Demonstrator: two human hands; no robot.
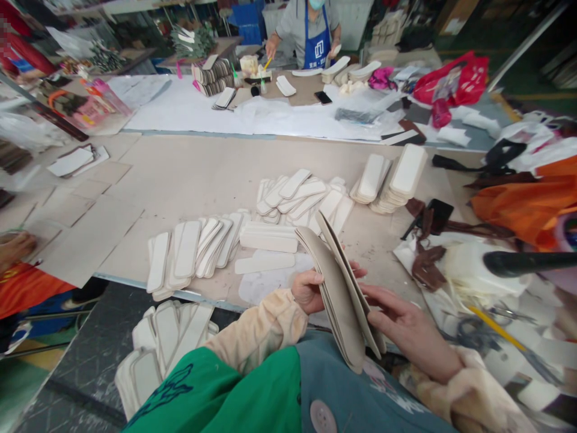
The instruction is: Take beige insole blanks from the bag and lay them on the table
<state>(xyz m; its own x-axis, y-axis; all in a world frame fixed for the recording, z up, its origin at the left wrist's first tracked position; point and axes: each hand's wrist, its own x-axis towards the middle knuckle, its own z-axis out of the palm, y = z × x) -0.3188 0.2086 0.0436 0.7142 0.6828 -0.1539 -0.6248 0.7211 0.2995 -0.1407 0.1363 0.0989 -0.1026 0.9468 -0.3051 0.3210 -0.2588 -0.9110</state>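
Observation:
Close to my body, my left hand (309,291) is closed around a bundle of long, round-ended beige pieces (336,300), with its thumb on their near face. The bundle stands on edge and tilts, and a gap splits it into two parts. On the other side, my right hand (401,319) presses its thumb and fingers against the right-hand part. What the pieces are made of I cannot tell. Just beyond my hands lie a stack of white strips (269,236) and one flat loose strip (264,263).
Fanned white strips (184,252) line the table's near edge, and taller stacks (408,171) stand further right. More strips (166,337) rest on a dark surface at lower left. Scissors (482,331) lie among clutter on the right. A co-worker (311,36) in a blue apron is across the table.

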